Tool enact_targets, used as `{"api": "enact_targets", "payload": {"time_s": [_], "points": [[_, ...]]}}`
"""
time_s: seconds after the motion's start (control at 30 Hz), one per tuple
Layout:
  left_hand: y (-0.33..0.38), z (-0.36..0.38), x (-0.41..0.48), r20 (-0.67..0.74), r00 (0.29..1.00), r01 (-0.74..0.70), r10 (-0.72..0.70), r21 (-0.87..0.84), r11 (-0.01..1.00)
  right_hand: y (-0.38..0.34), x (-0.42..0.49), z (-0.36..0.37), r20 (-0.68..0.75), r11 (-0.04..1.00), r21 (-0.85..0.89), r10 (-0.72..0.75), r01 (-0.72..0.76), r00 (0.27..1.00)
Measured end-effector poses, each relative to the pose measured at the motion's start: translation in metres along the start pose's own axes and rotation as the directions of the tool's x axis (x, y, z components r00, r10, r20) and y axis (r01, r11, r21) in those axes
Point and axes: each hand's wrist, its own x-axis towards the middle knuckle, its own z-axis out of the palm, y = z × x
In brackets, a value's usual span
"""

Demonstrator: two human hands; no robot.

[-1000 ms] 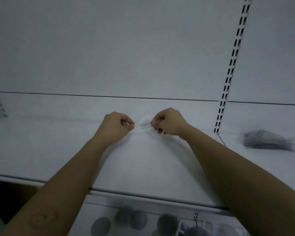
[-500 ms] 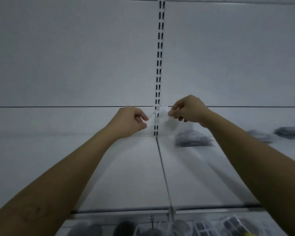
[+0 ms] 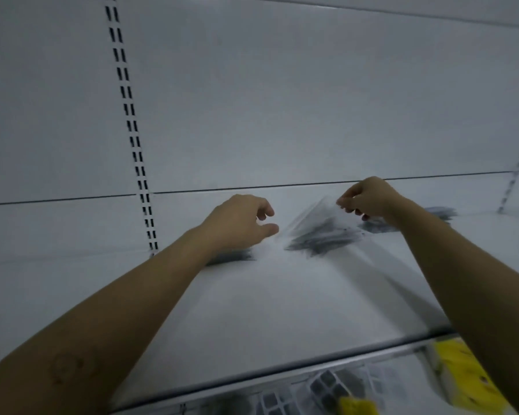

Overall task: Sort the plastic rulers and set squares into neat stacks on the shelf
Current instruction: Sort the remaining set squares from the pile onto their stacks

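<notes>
Both arms have swung rightward along the shelf (image 3: 252, 310) since the earlier frame — the left hand (image 3: 237, 223), fingers loosely spread, empty; the right hand (image 3: 369, 199) pinching a clear set square (image 3: 309, 214) above its dark stack (image 3: 324, 238) — placing step, needing edges aligned.

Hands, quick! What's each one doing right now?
Left hand: open, holding nothing.
Right hand: pinched shut on a clear set square above the dark pile.

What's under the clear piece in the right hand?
A dark, blurred stack on the shelf lies below the clear piece pinched by the right hand. Its contents are unreadable.
</notes>
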Motion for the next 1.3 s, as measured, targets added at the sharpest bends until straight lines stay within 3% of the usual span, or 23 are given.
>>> {"api": "enact_targets", "payload": {"time_s": [0.4, 0.57, 0.77, 0.9, 1.07, 1.2, 1.3], "points": [[0.024, 0.052, 0.019, -0.018, 0.998, 0.056, -0.054, 0.133, 0.989, 0.045, 0.013, 0.02, -0.048, 0.933, -0.36, -0.047, 0.026, 0.998], [0.012, 0.04, 0.013, -0.065, 0.992, 0.113, -0.107, 0.095, 0.989, 0.046, 0.006, 0.019, -0.096, 0.948, -0.31, -0.114, 0.079, 0.989], [-0.006, 0.005, 0.001, -0.095, 0.983, 0.162, -0.156, 0.062, 0.985, 0.009, -0.011, 0.027, -0.078, 0.912, -0.276, -0.335, 0.303, 0.939], [-0.028, -0.011, -0.019, -0.054, 0.979, 0.204, -0.199, 0.109, 0.973, -0.033, -0.022, 0.038, 0.055, 0.864, -0.27, -0.426, 0.425, 0.903], [-0.059, -0.022, -0.046, 0.028, 0.965, 0.253, -0.262, 0.171, 0.952, -0.095, -0.035, 0.067, 0.315, 0.859, -0.195, -0.401, 0.472, 0.86], [-0.076, -0.027, -0.052, 0.14, 0.939, 0.274, -0.315, 0.254, 0.928, -0.142, -0.039, 0.104, 0.557, 0.749, -0.441, -0.204, 0.495, 0.805], [-0.086, -0.028, -0.046, 0.229, 0.912, 0.27, -0.341, 0.293, 0.917, -0.161, -0.033, 0.123, 0.611, 0.725, -0.509, -0.076, 0.465, 0.788]]}}
